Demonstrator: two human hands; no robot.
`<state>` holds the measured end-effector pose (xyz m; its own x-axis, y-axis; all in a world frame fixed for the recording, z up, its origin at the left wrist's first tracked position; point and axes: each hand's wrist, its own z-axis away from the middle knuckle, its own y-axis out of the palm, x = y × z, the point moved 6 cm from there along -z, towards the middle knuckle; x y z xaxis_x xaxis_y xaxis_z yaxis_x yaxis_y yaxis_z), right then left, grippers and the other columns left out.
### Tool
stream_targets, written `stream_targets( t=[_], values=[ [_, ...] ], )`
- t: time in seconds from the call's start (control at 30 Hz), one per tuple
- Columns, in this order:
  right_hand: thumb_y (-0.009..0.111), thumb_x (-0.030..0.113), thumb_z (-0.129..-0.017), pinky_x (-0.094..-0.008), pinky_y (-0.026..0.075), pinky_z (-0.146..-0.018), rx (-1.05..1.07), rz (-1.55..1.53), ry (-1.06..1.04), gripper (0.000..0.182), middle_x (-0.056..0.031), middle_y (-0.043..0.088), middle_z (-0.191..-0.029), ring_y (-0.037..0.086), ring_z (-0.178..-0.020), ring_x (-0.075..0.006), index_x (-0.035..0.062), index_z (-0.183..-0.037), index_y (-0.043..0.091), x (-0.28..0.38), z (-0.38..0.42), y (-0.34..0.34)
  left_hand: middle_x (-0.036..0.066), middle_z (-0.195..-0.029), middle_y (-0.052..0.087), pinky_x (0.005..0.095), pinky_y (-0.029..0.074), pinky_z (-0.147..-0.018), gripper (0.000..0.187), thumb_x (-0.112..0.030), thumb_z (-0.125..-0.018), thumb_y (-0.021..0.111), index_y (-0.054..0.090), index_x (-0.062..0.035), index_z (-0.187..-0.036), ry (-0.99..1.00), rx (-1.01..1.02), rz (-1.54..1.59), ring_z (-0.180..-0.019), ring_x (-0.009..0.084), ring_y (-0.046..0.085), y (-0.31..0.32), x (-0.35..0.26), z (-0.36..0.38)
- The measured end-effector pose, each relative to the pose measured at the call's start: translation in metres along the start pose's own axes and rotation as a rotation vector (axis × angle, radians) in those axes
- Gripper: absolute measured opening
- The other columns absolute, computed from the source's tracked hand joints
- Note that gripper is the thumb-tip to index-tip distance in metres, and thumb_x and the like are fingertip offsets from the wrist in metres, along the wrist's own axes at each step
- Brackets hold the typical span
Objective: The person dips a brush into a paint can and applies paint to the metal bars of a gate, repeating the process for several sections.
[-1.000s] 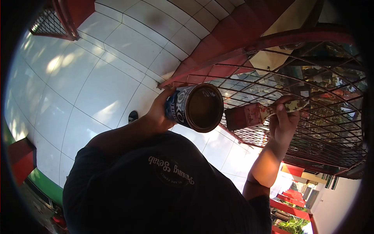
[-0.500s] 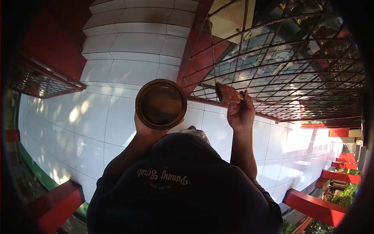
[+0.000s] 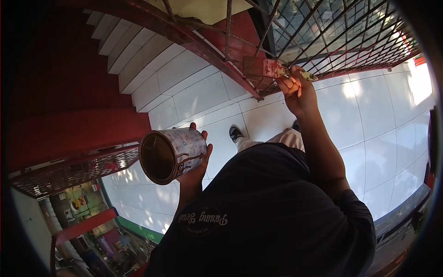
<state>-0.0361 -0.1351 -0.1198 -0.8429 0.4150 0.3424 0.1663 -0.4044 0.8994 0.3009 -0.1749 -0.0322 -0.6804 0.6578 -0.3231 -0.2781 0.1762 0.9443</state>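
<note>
gripped in right hand is a paintbrush, in left hand a can.

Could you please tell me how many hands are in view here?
2: the left hand holds the can, left of centre; the right hand holds the paintbrush, higher up by the metal grille. No others show.

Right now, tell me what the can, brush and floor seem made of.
Can: probably metal, from its stiff round form; printed outside, streaked brown. Brush: fibre of unclear kind in the bristles; handle possibly painted wood, being blotchy yellow. Floor: likely glazed ceramic tile, given its pale sheen and joint lines.
</note>
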Motion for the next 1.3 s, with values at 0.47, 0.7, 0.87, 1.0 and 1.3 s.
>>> stream_targets(
  t=[0.47, 0.7, 0.87, 1.0, 1.3],
  values=[
    [0.059, 0.003, -0.094, -0.0426, 0.06, -0.088, -0.12, -0.128, -0.418, 0.01, -0.0153, 0.064, -0.104, 0.068, -0.098, -0.0301, 0.001, -0.103, 0.054, -0.094, -0.048, -0.046, -0.007, -0.161, 0.022, 0.0592, 0.027, -0.114, 0.054, -0.042, -0.098, 0.047, 0.035, -0.0314, -0.149, -0.308, -0.101, -0.037, -0.145, 0.0322, 0.029, -0.03, -0.072, -0.069],
    [0.061, 0.0, -0.093, -0.0408, 0.061, -0.088, -0.12, 0.113, -0.335, 0.012, -0.0144, 0.064, -0.106, 0.068, -0.099, -0.0288, 0.0026, -0.102, 0.054, -0.099, -0.085, -0.058, -0.003, -0.16, 0.025, 0.06, 0.027, -0.114, 0.052, -0.048, -0.097, 0.047, 0.038, -0.0361, -0.147, -0.283, -0.105, 0.0, -0.145, 0.0321, 0.028, -0.019, -0.064, -0.091],
    [0.062, 0.002, -0.093, -0.0411, 0.06, -0.087, 0.003, -0.199, -0.268, 0.013, -0.0148, 0.064, -0.105, 0.068, -0.099, -0.0292, 0.0033, -0.101, 0.053, -0.083, -0.085, -0.053, -0.001, -0.161, 0.024, 0.0628, 0.025, -0.114, 0.054, -0.055, -0.093, 0.051, 0.039, -0.0426, -0.144, -0.258, -0.138, 0.077, -0.146, 0.033, 0.027, -0.016, -0.046, -0.093],
    [0.069, 0.006, -0.088, -0.039, 0.063, -0.076, -0.088, -0.192, -0.194, 0.022, -0.0165, 0.064, -0.097, 0.07, -0.088, -0.0296, -0.0003, -0.102, 0.052, -0.099, -0.091, -0.044, -0.001, -0.16, 0.025, 0.0642, 0.024, -0.113, 0.053, -0.056, -0.094, 0.049, 0.04, -0.0425, -0.144, -0.267, -0.142, 0.067, -0.145, 0.0338, 0.027, -0.001, -0.042, -0.092],
    [0.07, 0.007, -0.087, -0.0374, 0.063, -0.074, -0.117, -0.31, -0.101, 0.02, -0.0175, 0.065, -0.096, 0.071, -0.084, -0.0297, -0.0008, -0.098, 0.055, -0.078, -0.077, -0.008, -0.003, -0.158, 0.032, 0.0584, 0.028, -0.113, 0.049, -0.046, -0.097, 0.048, 0.042, -0.0346, -0.145, -0.345, -0.149, 0.031, -0.143, 0.0347, 0.032, 0.0, -0.03, -0.1]
  ],
)
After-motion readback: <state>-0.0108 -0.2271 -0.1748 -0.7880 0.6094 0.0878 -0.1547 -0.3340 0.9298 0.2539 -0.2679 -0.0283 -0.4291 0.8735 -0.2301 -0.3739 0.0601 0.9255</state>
